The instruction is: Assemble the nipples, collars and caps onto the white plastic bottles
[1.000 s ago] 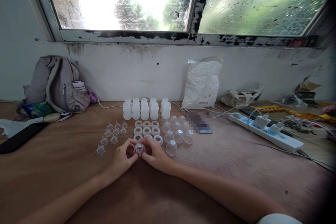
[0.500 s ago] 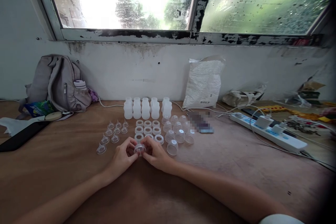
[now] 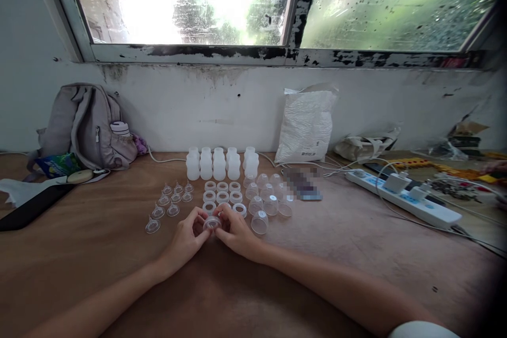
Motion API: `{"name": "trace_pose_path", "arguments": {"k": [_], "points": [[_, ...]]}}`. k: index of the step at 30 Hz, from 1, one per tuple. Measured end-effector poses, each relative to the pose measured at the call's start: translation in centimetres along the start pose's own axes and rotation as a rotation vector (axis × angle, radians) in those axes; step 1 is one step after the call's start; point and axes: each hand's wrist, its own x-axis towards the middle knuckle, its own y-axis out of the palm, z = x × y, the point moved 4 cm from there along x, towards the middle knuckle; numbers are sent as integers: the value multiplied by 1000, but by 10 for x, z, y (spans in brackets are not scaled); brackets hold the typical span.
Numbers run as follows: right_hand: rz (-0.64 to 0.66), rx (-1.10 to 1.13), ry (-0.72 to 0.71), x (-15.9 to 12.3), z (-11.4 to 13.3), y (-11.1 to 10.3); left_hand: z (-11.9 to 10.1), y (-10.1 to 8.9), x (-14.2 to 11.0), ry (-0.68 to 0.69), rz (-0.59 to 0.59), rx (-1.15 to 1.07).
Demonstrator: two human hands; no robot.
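Observation:
Between both hands, low over the wooden table, is a clear round baby-bottle nipple (image 3: 212, 223). My left hand (image 3: 192, 232) pinches its left side with thumb and fingers. My right hand (image 3: 234, 231) grips the other side the same way. Whether a collar ring is around it, I cannot tell. Just beyond my fingers stand rows of white collar rings (image 3: 222, 197), the nearest partly hidden by my right hand. Left of them lie several clear nipples (image 3: 173, 210), tips up. Clear dome caps (image 3: 260, 222) are grouped to the right. Behind the rings, frosted white bottles (image 3: 219, 165) stand upright.
A grey backpack (image 3: 85, 124) and a black flat object (image 3: 35, 206) are at the left. A white plastic pouch (image 3: 306, 125) leans on the wall. Farther right, a power strip (image 3: 407, 199) with plugs and trailing cables crosses the table, near a phone (image 3: 311, 193).
The nipple has tilted slightly between my fingers, its round face now turned more upward. Both hands keep nearly the same place and grip.

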Motion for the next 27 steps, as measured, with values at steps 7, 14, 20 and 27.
{"name": "trace_pose_path", "arguments": {"k": [7,14,20,27], "points": [[-6,62,35,1,1,0,2,-3,1,38,-28,-4],[-30,-32,-3,0,2,0,-6,1,-2,47,-14,50],[-33,-26,0,-1,4,-2,-5,2,-1,58,-13,46],[-21,-133,-107,-4,5,2,-6,1,-3,103,-21,89]]}}
